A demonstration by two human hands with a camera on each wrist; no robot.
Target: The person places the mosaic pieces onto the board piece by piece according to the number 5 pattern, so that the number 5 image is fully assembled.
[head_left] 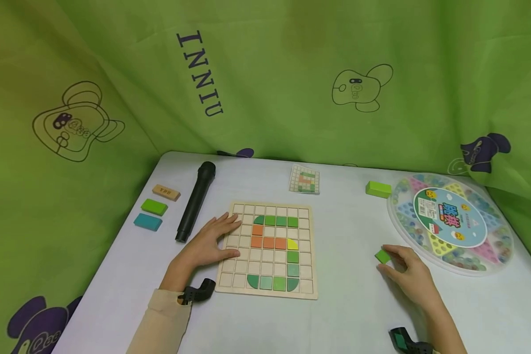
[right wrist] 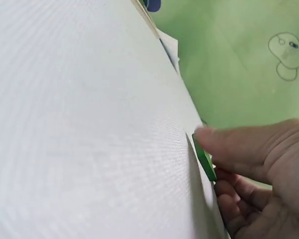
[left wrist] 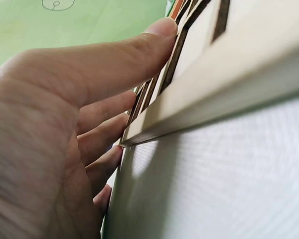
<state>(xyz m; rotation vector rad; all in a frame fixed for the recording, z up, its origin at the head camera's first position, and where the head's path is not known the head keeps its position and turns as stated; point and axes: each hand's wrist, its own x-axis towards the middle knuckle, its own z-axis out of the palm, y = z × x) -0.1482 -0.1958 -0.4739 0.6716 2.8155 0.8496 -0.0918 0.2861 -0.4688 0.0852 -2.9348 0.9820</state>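
1. The wooden grid board [head_left: 269,250] lay in the middle of the white table [head_left: 358,305], with green, orange and yellow tiles already seated in some of its cells.
2. The left hand [head_left: 212,240] rested flat on the board's left edge, fingers straight and spread, gripping nothing; the left wrist view showed the thumb [left wrist: 139,47] lying over the grid ribs.
3. The right hand [head_left: 406,269] was well to the right of the board, its thumb and fingertips pinching a small green tile [head_left: 382,256] that touched the table.
4. In the right wrist view the green tile [right wrist: 204,159] stood on edge against the table under the fingertip [right wrist: 209,137].
5. A round marble game tray [head_left: 451,221] sat just beyond that hand, farther right of the board.
6. Behind the board lay a pattern card [head_left: 305,179], to its left a black microphone [head_left: 196,200].
7. Judged from this, the pinch needed to be firm at the tile's sides, and the left hand should keep the board steady.
8. Checking the card before choosing a cell seemed wise, since a tilted tile would probably catch on the ribs.
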